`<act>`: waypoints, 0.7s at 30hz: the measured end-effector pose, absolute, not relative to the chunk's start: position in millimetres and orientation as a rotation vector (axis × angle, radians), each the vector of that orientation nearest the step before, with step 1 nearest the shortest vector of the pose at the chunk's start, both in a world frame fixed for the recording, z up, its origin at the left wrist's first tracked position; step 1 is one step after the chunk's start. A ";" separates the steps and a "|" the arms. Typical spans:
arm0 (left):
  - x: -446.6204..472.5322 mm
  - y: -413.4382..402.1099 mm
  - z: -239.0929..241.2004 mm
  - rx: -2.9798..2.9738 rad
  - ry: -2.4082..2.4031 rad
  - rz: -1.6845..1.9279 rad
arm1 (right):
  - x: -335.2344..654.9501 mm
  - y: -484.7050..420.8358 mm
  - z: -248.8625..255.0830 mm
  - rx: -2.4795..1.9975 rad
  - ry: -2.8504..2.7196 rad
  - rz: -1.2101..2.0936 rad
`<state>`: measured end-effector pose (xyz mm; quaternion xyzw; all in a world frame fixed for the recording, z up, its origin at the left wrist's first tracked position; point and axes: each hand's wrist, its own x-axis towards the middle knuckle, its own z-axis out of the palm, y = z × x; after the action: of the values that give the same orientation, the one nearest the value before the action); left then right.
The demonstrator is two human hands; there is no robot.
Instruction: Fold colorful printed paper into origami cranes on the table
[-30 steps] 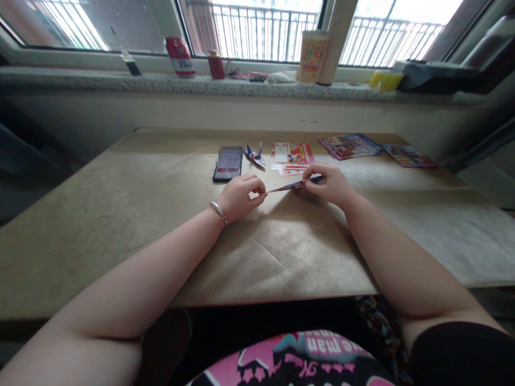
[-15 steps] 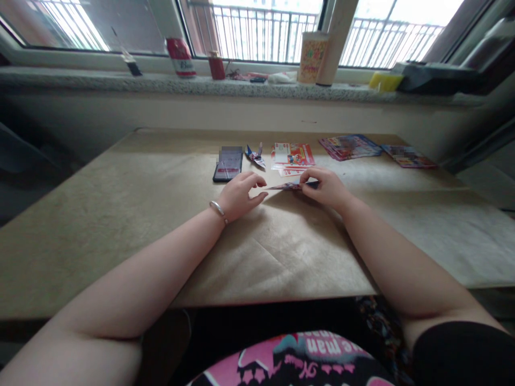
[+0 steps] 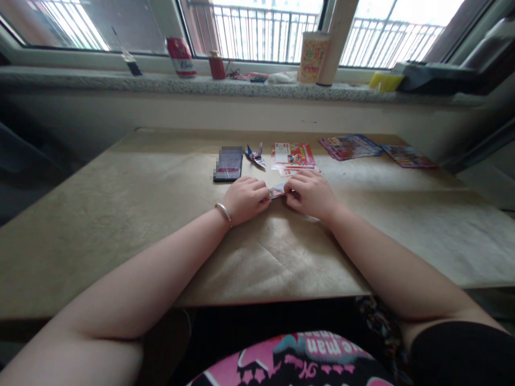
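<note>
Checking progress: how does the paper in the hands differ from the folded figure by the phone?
The paper is pinched between left hand and right hand, mostly hidden; the figure lies free on the table. The paper looks flat; the figure has raised points. Both are colourful printed paper.

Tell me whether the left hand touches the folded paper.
Touching. Head view: the left hand pinches one end of the folded paper; the right hand holds the other.

Small printed folded paper [image 3: 277,191] pinched low over the table.
</note>
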<state>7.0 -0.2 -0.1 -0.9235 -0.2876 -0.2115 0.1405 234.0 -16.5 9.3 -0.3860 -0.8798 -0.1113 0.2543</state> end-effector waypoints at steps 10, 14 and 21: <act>7.0 -1.0 1.5 -2.676 -0.894 -0.515 | 257.3 -3.6 10.1 -1.054 -2.361 -0.247; 6.7 -0.9 1.2 -2.670 -0.882 -0.511 | 259.5 -1.8 9.6 -1.068 -2.355 -0.243; 4.1 -1.0 3.1 -2.790 -0.777 -0.514 | 262.0 -0.7 7.7 -1.088 -2.340 -0.229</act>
<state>4.1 -1.0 3.1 -0.9438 -0.2627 -0.1740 0.0999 262.0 -0.7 7.7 -0.4041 -0.8692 -0.0850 0.2721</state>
